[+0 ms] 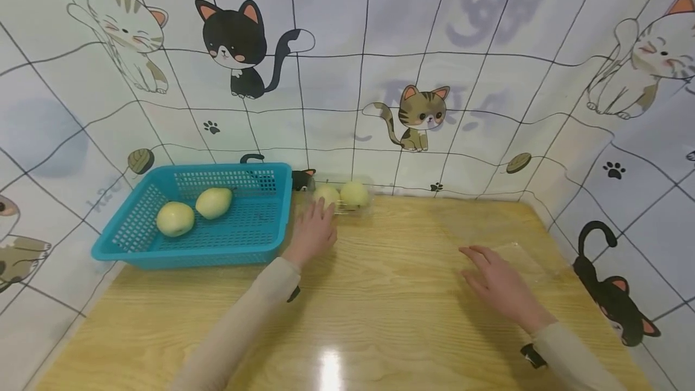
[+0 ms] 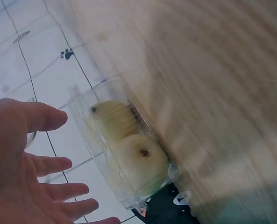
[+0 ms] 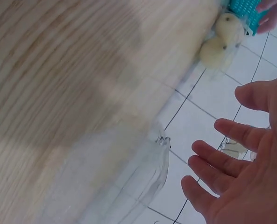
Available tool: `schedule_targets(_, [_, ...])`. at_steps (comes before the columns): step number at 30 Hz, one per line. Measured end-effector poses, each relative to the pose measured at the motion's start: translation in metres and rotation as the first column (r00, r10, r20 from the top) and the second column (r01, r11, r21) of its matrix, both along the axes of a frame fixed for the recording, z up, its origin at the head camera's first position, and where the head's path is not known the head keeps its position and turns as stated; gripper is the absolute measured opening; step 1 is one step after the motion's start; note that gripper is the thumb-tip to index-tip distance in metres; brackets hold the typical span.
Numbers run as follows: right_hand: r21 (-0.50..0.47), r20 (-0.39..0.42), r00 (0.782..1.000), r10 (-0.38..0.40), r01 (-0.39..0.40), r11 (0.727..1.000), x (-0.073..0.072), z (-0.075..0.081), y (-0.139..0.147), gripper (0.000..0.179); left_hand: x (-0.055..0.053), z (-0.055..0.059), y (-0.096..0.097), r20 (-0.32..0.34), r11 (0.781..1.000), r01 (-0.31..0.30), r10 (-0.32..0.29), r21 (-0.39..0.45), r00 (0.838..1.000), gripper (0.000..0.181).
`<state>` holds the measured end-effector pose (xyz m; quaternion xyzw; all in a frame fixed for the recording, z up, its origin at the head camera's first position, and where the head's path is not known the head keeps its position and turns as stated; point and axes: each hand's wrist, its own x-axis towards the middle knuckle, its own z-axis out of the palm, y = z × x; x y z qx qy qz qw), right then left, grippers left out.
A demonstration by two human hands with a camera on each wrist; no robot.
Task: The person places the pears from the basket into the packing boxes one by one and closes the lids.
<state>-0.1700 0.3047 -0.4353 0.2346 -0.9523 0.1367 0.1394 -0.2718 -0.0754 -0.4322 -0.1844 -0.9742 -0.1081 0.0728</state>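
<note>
Two pale yellow pears [image 2: 140, 163] sit side by side in a clear plastic box [image 1: 365, 204] against the back wall. My left hand [image 1: 315, 228] reaches toward this box with its fingers spread; in the left wrist view there is a gap between the fingertips and the box. On the right, a clear, thin-walled plastic piece [image 3: 129, 186] lies on the table. My right hand [image 1: 499, 285] is held over the table beside it, fingers apart and with nothing in them.
A teal plastic basket [image 1: 282, 222] stands at the back left with two more pears [image 1: 175, 219] inside. The wooden table [image 1: 380, 312] meets walls covered in a cat-and-grid print [image 1: 331, 83] at the back and both sides.
</note>
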Motion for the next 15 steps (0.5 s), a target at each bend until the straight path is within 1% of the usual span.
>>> schedule_targets(3, [-0.002, 0.024, 0.999, -0.023, 0.023, 1.0, 0.0, 0.005, 0.007, 0.05, 0.008, -0.002, -0.001, -0.007, 0.999, 0.028, -0.028, -0.033, 1.0, 0.056])
schedule_targets(6, [-0.007, 0.055, 0.998, -0.043, 0.043, 0.999, 0.0, 0.008, 0.015, 0.048, 0.016, -0.003, -0.002, -0.044, 0.997, 0.049, -0.052, -0.057, 0.998, 0.057])
schedule_targets(9, [-0.023, 0.082, 0.996, -0.047, 0.049, 0.999, -0.002, 0.008, 0.024, 0.048, 0.024, -0.005, -0.003, -0.085, 0.994, 0.075, -0.082, -0.081, 0.993, 0.059])
schedule_targets(13, [-0.037, 0.095, 0.994, -0.049, 0.052, 0.998, -0.004, 0.007, 0.037, 0.047, 0.034, -0.008, -0.006, -0.152, 0.988, 0.111, -0.126, -0.107, 0.98, 0.062])
schedule_targets(15, [-0.041, 0.096, 0.994, -0.055, 0.059, 0.997, -0.005, 0.008, 0.042, 0.046, 0.038, -0.009, -0.007, -0.178, 0.985, 0.128, -0.148, -0.115, 0.973, 0.061])
